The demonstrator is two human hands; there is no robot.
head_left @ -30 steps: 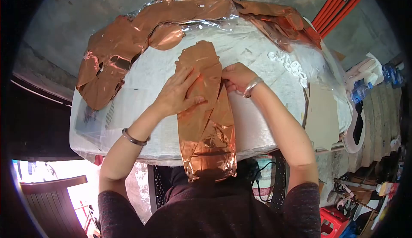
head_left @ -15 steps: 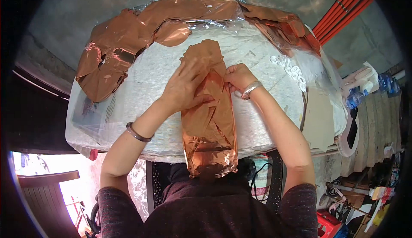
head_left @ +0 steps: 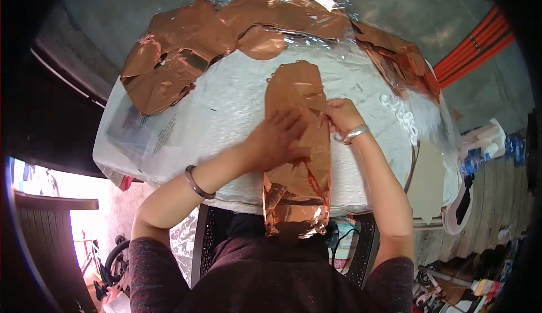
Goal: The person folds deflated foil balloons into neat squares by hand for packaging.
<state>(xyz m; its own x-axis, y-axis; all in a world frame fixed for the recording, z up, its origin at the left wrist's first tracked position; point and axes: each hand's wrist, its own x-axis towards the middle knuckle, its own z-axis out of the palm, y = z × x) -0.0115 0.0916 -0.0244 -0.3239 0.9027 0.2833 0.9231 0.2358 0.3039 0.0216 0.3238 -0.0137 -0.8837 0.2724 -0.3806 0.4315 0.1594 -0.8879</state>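
A flat, uninflated copper-coloured foil balloon [head_left: 296, 191] lies lengthwise in front of me, its creased shiny lower end hanging over the table's near edge. My left hand [head_left: 278, 140] rests on its middle with fingers stretched out, slightly blurred. At the balloon's right edge, my right hand [head_left: 344, 118] pinches the foil between thumb and fingers. Small tabs stick out around the balloon's far end. More flat copper foil balloons [head_left: 189, 44] are heaped along the far side of the white-covered table [head_left: 226, 109], some with clear plastic film among them.
Small white coiled pieces [head_left: 400, 115] lie right of my right hand. Beyond them are a brown cardboard sheet [head_left: 427, 180] and clear plastic. A printed clear bag [head_left: 138, 135] lies at the left. Orange-red tubes [head_left: 480, 44] lean at the far right, above plastic bottles [head_left: 474, 160].
My left hand has slid down the balloon towards me, and the foil under it looks flatter. My right hand keeps its place at the right edge. The whole view has shifted.
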